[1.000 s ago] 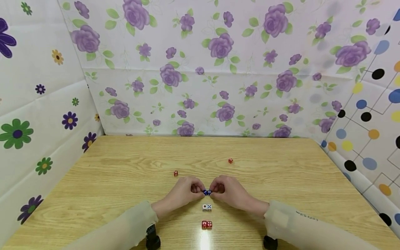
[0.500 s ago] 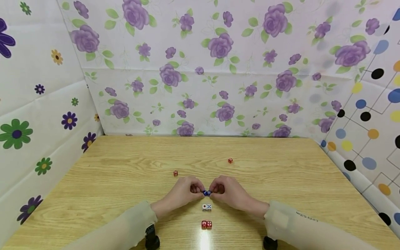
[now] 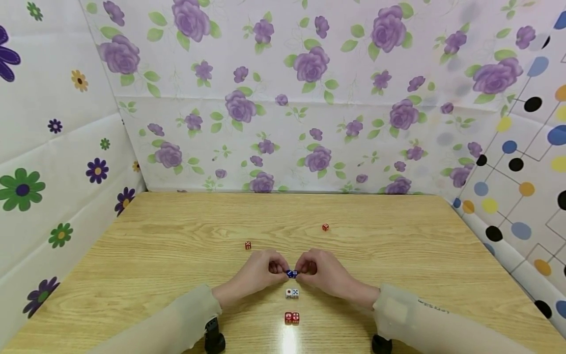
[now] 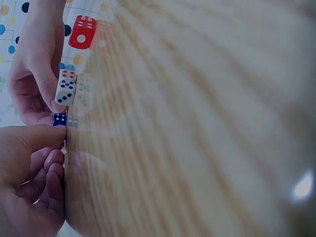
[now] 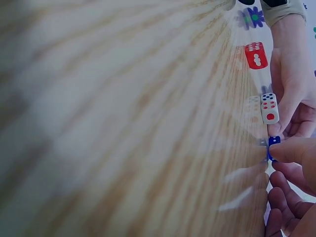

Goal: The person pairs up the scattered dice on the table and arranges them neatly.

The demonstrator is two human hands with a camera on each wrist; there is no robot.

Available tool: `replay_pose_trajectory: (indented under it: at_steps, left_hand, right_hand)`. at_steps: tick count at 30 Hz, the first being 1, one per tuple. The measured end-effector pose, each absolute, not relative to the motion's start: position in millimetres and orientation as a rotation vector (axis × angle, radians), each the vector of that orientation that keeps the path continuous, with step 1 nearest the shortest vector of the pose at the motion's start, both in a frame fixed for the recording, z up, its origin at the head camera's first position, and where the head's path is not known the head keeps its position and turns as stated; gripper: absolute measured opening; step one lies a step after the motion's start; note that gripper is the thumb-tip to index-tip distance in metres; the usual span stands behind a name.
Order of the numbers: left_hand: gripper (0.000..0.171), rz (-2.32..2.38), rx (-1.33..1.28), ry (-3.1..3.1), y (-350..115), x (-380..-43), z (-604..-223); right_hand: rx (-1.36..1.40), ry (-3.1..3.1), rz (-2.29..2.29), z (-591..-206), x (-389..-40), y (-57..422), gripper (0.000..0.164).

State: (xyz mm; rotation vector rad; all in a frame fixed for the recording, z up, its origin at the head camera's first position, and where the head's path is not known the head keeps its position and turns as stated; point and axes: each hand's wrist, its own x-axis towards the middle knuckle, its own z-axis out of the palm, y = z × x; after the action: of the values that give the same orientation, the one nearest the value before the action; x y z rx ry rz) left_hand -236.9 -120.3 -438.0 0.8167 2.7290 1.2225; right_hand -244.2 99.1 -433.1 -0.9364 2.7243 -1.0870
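Two blue dice with white pips stand side by side between my hands: a left blue die and a right blue die. My left hand pinches the left one between thumb and fingers. From the other side, my right hand pinches the right one. In each wrist view the thumb hides part of the blue die. Closer to my body sits a touching pair of white dice, and nearer still a pair of red dice.
Beyond my hands lie two separate red dice, one at the left and another farther back at the right. All rest on a wood-grain table. Flower-patterned cloth rises behind it, with patterned cloths along both sides.
The blue dice have shifted very slightly toward the white pair, both hands still pinching them. The other dice stay where they were on the table.
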Motion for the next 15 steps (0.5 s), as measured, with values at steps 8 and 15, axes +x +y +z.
replay_pose_trajectory:
  at_steps: [8, 15]
  left_hand:
    - [0.006, 1.221, 0.815, 2.728, -120.0, -236.3, -437.3]
    - [0.006, 1.243, 0.83, 2.712, -119.4, -236.5, -437.0]
  right_hand:
    - [-0.938, 2.719, -1.095, -432.3, -243.8, 99.4, 0.009]
    - [-0.939, 2.723, -1.097, -432.8, -244.1, 98.9, 0.009]
